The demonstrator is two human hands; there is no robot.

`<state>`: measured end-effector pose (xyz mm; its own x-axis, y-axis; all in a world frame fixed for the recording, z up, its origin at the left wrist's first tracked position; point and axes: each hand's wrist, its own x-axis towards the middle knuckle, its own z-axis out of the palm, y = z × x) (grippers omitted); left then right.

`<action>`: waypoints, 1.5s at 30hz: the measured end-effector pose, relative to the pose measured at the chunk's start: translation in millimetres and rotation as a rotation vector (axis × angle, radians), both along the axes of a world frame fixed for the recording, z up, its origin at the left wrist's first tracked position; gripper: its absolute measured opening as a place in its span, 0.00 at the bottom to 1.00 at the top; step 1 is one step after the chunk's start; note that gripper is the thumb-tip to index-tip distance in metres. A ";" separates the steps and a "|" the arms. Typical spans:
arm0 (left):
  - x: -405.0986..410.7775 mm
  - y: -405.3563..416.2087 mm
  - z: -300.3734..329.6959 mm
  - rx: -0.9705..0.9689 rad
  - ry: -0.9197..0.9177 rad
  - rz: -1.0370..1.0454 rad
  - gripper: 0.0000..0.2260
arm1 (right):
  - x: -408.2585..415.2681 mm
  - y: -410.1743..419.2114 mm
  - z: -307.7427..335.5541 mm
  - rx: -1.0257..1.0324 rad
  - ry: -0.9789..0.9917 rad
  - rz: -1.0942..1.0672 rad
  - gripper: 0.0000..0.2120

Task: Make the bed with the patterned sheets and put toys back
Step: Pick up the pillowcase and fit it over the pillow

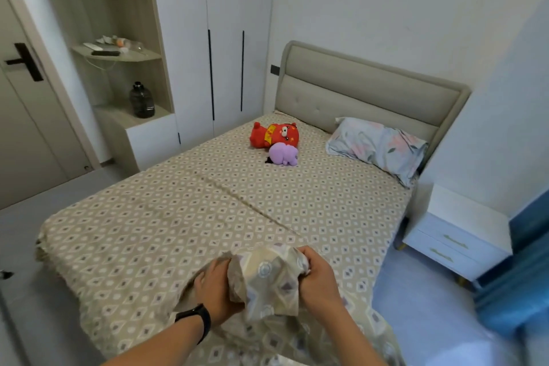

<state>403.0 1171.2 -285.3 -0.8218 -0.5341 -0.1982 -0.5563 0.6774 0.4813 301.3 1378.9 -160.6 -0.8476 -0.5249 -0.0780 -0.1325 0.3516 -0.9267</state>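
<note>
A beige sheet (184,217) with a diamond pattern covers the bed, with a long crease running across its middle. At the foot of the bed my left hand (215,288) and my right hand (318,279) both grip a bunched-up fold of this sheet (267,279), lifted off the mattress. A red plush toy (274,135) lies near the headboard, and a purple plush toy (283,154) rests against it. A floral pillow (377,147) sits at the head on the right.
A padded beige headboard (371,83) stands against the wall. A white nightstand (457,235) sits right of the bed, with a blue curtain (523,276) beyond it. Left are white wardrobe doors (225,38), open shelves with a dark bottle (142,99), and a door (26,116).
</note>
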 end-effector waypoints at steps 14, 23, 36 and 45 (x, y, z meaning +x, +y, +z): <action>-19.4 -100.3 22.6 0.209 0.038 -0.479 0.18 | 56.2 -46.1 -50.2 0.412 0.158 -0.558 0.32; 11.8 -163.1 18.8 0.243 -0.039 -0.416 0.25 | 61.9 -133.2 -59.1 0.424 -0.173 -0.547 0.44; -20.4 -346.1 9.2 -0.049 -0.074 -0.764 0.15 | 68.2 -396.0 -105.4 0.152 -0.766 -0.532 0.33; -40.4 -540.8 8.8 -0.250 -0.190 -0.891 0.39 | 60.1 -518.5 -120.8 0.008 -0.698 -0.724 0.15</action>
<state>362.6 630.4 -276.5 -0.9136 0.2300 -0.3353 0.1619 0.9622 0.2189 361.3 860.4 -281.4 -0.7261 0.1010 -0.6802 0.6873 0.1391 -0.7130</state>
